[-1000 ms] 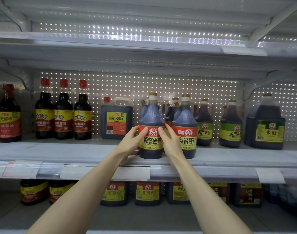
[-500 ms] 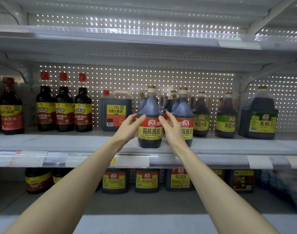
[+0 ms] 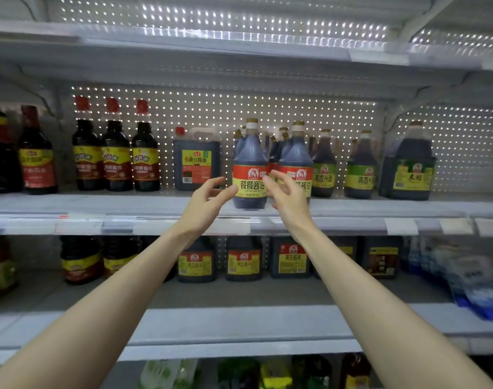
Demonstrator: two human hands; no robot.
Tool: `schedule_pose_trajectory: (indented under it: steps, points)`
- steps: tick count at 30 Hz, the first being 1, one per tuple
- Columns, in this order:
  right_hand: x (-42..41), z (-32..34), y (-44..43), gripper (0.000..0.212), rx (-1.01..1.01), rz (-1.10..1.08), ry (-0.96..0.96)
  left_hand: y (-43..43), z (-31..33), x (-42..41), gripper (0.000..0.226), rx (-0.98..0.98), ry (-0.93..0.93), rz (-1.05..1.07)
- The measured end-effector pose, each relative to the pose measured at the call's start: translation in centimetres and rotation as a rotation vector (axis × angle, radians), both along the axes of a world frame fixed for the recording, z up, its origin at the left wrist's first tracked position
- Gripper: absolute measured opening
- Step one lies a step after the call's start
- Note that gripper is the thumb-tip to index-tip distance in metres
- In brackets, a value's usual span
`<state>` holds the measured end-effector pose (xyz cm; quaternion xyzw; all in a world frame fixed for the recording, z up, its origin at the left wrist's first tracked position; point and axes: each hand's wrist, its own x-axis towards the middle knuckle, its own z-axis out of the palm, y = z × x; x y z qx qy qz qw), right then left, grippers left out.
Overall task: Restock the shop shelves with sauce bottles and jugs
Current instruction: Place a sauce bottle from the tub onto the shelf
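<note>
Two hands up at the middle shelf (image 3: 99, 203), one either side of the front sauce bottle (image 3: 249, 169). Left hand (image 3: 209, 204): open, fingers loosely curved, thumb tip right at the left edge of the red-and-yellow label. Right hand (image 3: 288, 200): open too, fingers spread and bent, tips at the label's right edge. Gripping nothing; touching or just short of it, cannot tell. Bottle upright near the shelf's front edge, about mid-shelf. Both forearms bare, reaching in from the near corners.

Counting along that shelf, left to right. Two dark bottles (image 3: 36, 155) at the far left, the outer one cut by the frame. Three red-capped bottles (image 3: 117, 153) shoulder to shoulder. One square jug (image 3: 196, 161) with a red cap and yellow label, just left of the hands. Then the front bottle, one twin (image 3: 296, 153) just right of it, and several more of the same crowded behind, count unclear. Two green-label bottles (image 3: 361, 167) next. One big jug (image 3: 408, 164) at the right end. White price tags (image 3: 401, 226) along the front rail.

Down on the lower shelf (image 3: 239, 296): three yellow-label jugs (image 3: 244, 259) side by side between the arms, more dark jugs either side, blurred. Blue packs (image 3: 475, 287) at the right.
</note>
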<state>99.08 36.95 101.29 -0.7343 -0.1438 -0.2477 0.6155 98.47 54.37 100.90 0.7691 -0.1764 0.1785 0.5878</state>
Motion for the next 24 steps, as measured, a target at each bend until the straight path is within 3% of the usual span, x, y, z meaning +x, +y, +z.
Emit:
schedule_pose_trajectory:
  steps: [8, 16, 21, 24]
  points:
    - [-3.5, -1.0, 2.0, 0.046, -0.022, -0.004, -0.001, 2.8, -0.8, -4.2, 0.079, 0.005, 0.017, -0.015]
    - [-7.0, -4.4, 2.3, 0.037, -0.047, 0.055, 0.067, 4.0, -4.2, -8.8, 0.09, 0.005, 0.062, 0.022]
    - [-9.3, -11.4, 1.4, 0.039, -0.068, 0.093, 0.217, 2.9, -11.1, -11.4, 0.063, -0.079, 0.191, 0.052]
    - [-10.7, -16.5, 1.5, 0.038, -0.055, 0.115, 0.311, 2.6, -16.9, -12.8, 0.061, -0.078, 0.298, 0.077]
